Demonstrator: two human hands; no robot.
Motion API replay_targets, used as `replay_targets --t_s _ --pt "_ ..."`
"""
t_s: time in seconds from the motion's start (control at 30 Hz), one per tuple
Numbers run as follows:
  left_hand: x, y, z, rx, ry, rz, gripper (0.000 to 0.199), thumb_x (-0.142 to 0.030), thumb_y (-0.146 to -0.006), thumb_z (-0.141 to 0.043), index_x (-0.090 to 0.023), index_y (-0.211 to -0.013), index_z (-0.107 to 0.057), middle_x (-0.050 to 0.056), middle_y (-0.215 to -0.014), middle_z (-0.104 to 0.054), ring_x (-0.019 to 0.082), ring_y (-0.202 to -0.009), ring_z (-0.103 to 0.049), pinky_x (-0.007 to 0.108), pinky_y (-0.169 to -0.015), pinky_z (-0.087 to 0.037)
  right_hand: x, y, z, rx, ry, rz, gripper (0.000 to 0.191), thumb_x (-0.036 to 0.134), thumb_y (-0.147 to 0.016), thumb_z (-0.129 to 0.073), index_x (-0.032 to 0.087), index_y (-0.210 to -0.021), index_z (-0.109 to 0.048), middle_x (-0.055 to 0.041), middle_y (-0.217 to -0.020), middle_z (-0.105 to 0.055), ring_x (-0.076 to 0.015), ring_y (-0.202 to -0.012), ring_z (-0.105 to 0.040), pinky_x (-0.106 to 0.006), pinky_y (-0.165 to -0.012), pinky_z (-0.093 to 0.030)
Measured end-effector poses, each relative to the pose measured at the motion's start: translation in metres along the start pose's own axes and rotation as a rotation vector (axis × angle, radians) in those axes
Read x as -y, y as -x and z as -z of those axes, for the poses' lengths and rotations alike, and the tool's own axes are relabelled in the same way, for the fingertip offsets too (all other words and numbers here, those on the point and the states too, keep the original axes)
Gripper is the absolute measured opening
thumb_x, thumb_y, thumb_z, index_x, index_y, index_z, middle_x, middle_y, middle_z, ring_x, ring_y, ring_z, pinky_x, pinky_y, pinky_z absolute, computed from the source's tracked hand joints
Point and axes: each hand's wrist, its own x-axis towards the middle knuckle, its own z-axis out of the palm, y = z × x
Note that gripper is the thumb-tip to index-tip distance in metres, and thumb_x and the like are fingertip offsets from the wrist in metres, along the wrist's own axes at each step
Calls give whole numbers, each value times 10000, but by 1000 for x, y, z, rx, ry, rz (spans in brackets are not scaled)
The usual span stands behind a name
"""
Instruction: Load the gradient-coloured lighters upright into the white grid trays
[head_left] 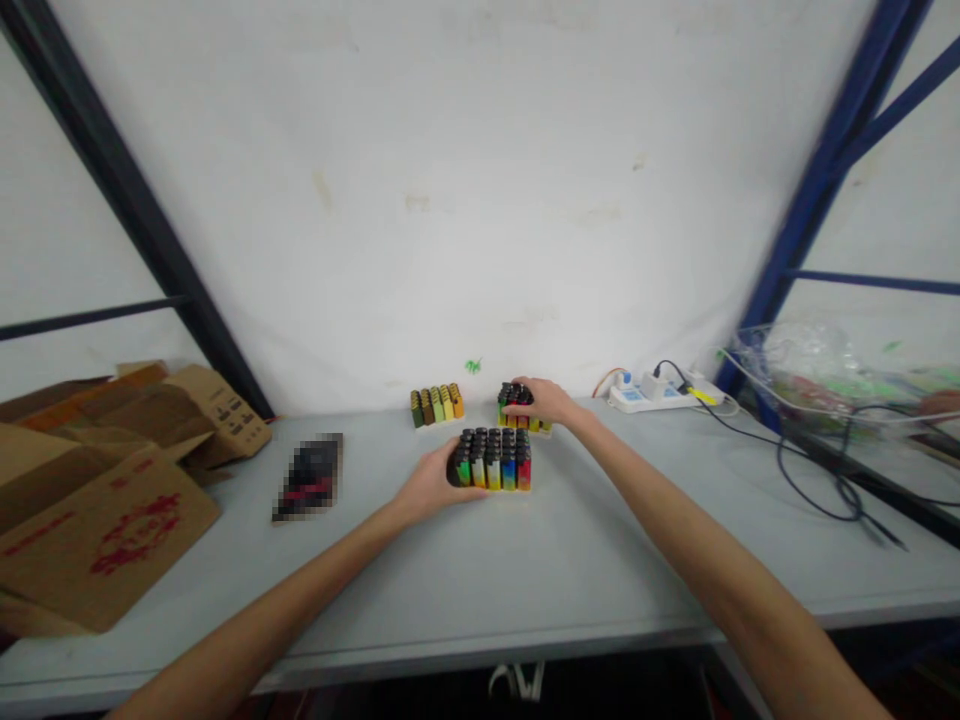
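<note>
Three trays of upright lighters stand on the grey table. My left hand (439,484) grips the left end of the front tray of lighters (495,462), which have black tops and green, white, yellow, blue and red bodies. Behind it and slightly right, my right hand (546,400) is wrapped over a second black-topped tray of lighters (513,396), covering part of it. Near the wall on the left, a tray of green, brown, yellow and orange lighters (437,406) stands untouched.
Opened cardboard boxes (112,530) fill the table's left side, with a pixelated dark flat object (309,478) beside them. A white power strip (664,392), black cables (817,500) and clear plastic bags (806,355) lie at the right. Metal posts rise on both sides.
</note>
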Motion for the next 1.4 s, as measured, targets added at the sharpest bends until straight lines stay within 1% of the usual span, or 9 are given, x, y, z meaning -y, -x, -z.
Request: replay_targets --t_s 0.13,0.27,0.43,0.53,0.63,0.77,0.97,1.2,1.4 --pt "-12 -1 -10 72 33 -37 806 -531 -630 -899 -207 -1306 -602 79 -1256 -727 345 -1157 -680 478 -1014 -546 26 -26 -17 27 -44 72 744 682 -864 -663 167 -1394 -576 -167 -1287 -704 -315 -1181 -669 -402 -1021 -499" --pt "-16 -8 -21 101 58 -75 845 -560 -615 -899 -218 -1328 -600 78 -1273 -722 345 -1167 -675 482 -1041 -527 26 -29 -13 55 -133 123 782 688 -874 -645 160 -1441 -535 -177 -1331 -674 -302 -1212 -648 -427 -1055 -484" --pt "-20 -17 -34 103 79 -105 915 -532 -619 -909 -210 -1399 -555 98 -1363 -675 347 -1232 -639 474 -1092 -490 11 9 30 -99 -286 129 630 647 -969 -523 156 -1353 -615 -170 -1321 -671 -274 -1196 -642 -440 -1061 -486" --pt "-26 -26 -42 119 108 -121 930 -534 -616 -910 -209 -1409 -550 102 -1361 -674 359 -1237 -629 490 -1089 -485 15 45 59 42 -382 140 552 647 -990 -471 193 -1195 -708 -114 -1189 -734 -246 -1069 -689 -396 -944 -552" --pt "-32 -37 -50 171 151 -152 920 -530 -612 -916 -173 -1384 -565 116 -1342 -681 356 -1219 -633 466 -1065 -495 29 77 73 196 -324 159 641 694 -944 -520 190 -1319 -648 -126 -1231 -711 -255 -1055 -689 -402 -946 -545" --pt "-40 -51 -57 233 226 -194 837 -474 -608 -922 -160 -1317 -607 99 -1264 -712 342 -1145 -655 437 -986 -530 51 101 63 231 -43 154 794 760 -887 -544 240 -1486 -511 -155 -1277 -656 -321 -1098 -664 -441 -935 -515" --pt "-46 -66 -56 306 249 -155 633 -462 -618 -905 -136 -1110 -678 46 -1017 -746 283 -957 -679 335 -778 -548 67 109 49 187 164 28 634 693 -990 -391 302 -1473 -517 -135 -1159 -648 -295 -953 -689 -366 -780 -480" --pt "-41 -53 -66 235 147 -157 743 -497 -608 -908 -163 -1216 -641 81 -1178 -728 309 -1058 -675 391 -903 -550 64 111 52 184 150 35 623 705 -945 -503 286 -1401 -563 -121 -1195 -651 -289 -986 -677 -334 -769 -462" --pt "-38 -47 -72 193 85 -186 862 -538 -596 -912 -160 -1307 -605 127 -1280 -690 357 -1155 -653 442 -1000 -522 60 112 53 177 100 140 519 566 -985 -528 280 -1418 -553 -106 -1176 -659 -267 -976 -667 -322 -756 -454"
